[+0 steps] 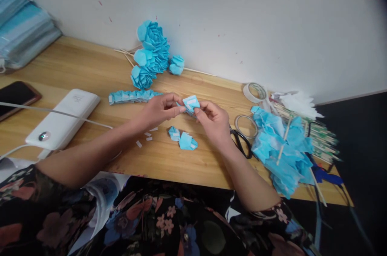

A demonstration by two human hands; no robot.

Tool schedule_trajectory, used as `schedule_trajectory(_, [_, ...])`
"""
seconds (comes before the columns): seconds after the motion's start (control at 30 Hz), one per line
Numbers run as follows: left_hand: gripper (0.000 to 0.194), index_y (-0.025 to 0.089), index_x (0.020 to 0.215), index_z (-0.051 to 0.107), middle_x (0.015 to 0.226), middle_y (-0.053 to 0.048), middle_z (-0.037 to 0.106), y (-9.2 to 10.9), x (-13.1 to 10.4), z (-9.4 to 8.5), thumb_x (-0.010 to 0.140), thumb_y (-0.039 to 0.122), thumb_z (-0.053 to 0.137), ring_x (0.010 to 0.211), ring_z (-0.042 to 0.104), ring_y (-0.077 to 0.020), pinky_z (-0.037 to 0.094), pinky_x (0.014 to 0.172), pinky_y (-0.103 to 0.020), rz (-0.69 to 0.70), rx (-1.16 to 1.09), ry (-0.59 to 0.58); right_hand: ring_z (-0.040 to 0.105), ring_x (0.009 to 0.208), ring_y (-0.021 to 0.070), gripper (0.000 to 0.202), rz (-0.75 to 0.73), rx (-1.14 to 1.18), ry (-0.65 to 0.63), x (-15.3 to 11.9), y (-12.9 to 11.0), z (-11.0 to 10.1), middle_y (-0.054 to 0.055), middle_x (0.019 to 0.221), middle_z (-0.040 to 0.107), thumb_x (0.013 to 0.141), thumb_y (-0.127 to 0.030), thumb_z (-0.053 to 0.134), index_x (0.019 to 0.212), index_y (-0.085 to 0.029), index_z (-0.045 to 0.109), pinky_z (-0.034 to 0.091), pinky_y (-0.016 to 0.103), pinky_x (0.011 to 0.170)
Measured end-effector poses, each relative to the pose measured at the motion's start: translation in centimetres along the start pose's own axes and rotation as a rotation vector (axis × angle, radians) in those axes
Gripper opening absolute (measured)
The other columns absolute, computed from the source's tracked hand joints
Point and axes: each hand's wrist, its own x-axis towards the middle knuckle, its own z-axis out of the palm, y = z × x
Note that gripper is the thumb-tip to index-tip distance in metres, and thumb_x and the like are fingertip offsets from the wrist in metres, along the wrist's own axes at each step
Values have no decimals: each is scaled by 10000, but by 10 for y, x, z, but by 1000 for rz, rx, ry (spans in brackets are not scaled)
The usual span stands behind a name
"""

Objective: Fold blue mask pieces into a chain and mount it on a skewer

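Observation:
A small folded blue petal (191, 103) with a white strip on its face is pinched between my two hands above the middle of the table. My left hand (161, 109) closes on its left edge, thumb and fingers together. On its lower right side, my right hand (213, 119) grips it between thumb and curled fingers. Two loose blue folded pieces (187, 141) lie on the wood just below my hands. Left of them are several small white strips (139, 143). A row of folded blue pieces (130, 96) stretches out behind my left hand.
Blue flowers (152, 54) on sticks lie against the wall. At right are tape rolls (254, 92), black-handled scissors (244, 143), a blue pile (278, 147) and a blue tool (328, 176). A white power bank (65, 117), its cable and a phone (16, 96) occupy the left.

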Motion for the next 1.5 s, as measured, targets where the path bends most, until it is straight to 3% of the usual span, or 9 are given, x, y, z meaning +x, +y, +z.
schedule_trajectory(0.13, [337,163,953,659,594,50,524,1,1,0,760,421,759,522,414,-82,317,510,-224,0,12,0,500,632,113,149,-4,-5,-22,-1,0,0,-9,749,599,866,-340,587,865,-209,660,421,259,605])
schedule_trajectory(0.37, [335,153,956,707,827,-33,693,9,-1,-3,793,444,721,727,581,-130,446,687,-259,70,27,48,536,663,120,131,-99,-80,-83,-3,0,3,-11,752,642,861,-293,595,852,-207,693,432,257,631])
schedule_trajectory(0.57, [217,157,820,694,711,4,638,8,-2,-1,780,370,705,652,532,-109,399,629,-248,96,57,36,593,700,138,145,-146,-177,-97,0,1,-1,2,801,708,853,-260,606,894,-218,739,471,278,673])
schedule_trajectory(0.77, [190,165,774,648,649,22,600,5,1,-2,770,349,698,595,518,-95,412,599,-234,69,-21,128,674,921,184,298,-78,-1,-192,2,3,-11,35,1058,753,940,-356,551,1153,-253,731,531,342,821])
schedule_trajectory(0.93, [238,165,796,640,671,21,614,6,1,1,772,386,725,586,546,-93,447,615,-238,48,-109,131,655,1044,203,513,-78,140,-248,4,8,-1,73,1172,712,890,-418,650,1368,-242,586,541,360,882])
schedule_trajectory(1.1, [306,169,758,620,673,7,617,6,-1,1,840,454,696,610,567,-104,469,648,-249,81,-104,90,633,834,153,484,-79,98,-202,10,8,5,37,975,708,885,-364,644,1339,-209,588,520,312,782])
schedule_trajectory(1.27, [413,169,764,611,724,-24,641,5,0,1,876,566,632,623,575,-119,476,650,-264,86,-76,68,624,773,149,423,-105,-8,-127,14,-6,-2,17,911,706,876,-288,614,1292,-217,616,522,311,752])
schedule_trajectory(1.4, [321,183,797,597,683,12,589,11,-1,-2,804,482,712,625,520,-117,428,624,-252,160,27,230,645,875,206,372,-292,-276,69,13,-19,-4,49,1007,719,908,-252,577,1274,-266,639,542,387,841])
schedule_trajectory(1.5, [288,188,704,566,637,18,546,19,-3,-10,847,424,646,615,481,-115,391,622,-257,238,125,338,639,997,261,362,-494,-489,96,14,-19,1,75,1046,711,948,-267,546,1297,-296,637,516,457,945])
